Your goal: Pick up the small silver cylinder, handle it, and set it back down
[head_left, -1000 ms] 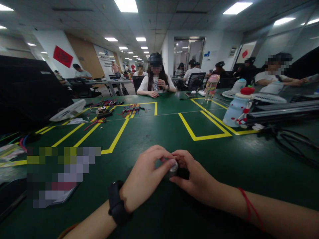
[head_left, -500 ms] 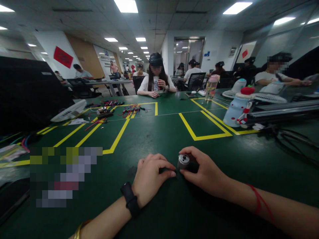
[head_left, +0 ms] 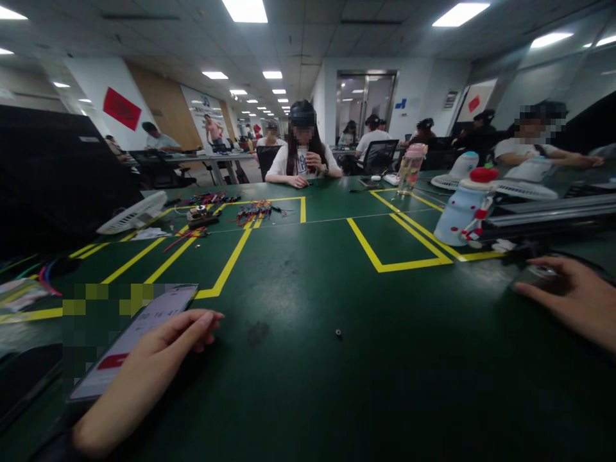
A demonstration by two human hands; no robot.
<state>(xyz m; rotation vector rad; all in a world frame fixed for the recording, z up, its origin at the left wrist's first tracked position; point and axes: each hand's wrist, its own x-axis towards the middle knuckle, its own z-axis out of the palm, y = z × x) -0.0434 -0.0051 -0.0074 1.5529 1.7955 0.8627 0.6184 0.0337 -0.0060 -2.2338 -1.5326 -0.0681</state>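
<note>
At the right side, my right hand (head_left: 580,298) is closed with thumb and fingers around a short metal cylinder (head_left: 543,273), which is blurred by motion. It looks to be at or just over the tabletop. On the left, my left hand (head_left: 180,343) rests above the lower right edge of a phone (head_left: 158,321) with a lit screen. Its fingers are curled together and nothing shows in them. A tiny dark cylindrical part (head_left: 338,333) with a light end lies alone on the green table (head_left: 308,391), between my hands.
Bundles of coloured wires (head_left: 260,213) and a small fan (head_left: 135,215) are at the left. A blue bottle (head_left: 459,215), a clear bottle (head_left: 410,170) and metal rails (head_left: 553,215) stand or lie at the right. A person (head_left: 303,154) sits across the table.
My right hand has carried the metal cylinder from the middle to the far right. My left hand has drawn back left to the phone. The tiny part now shows on the table.
</note>
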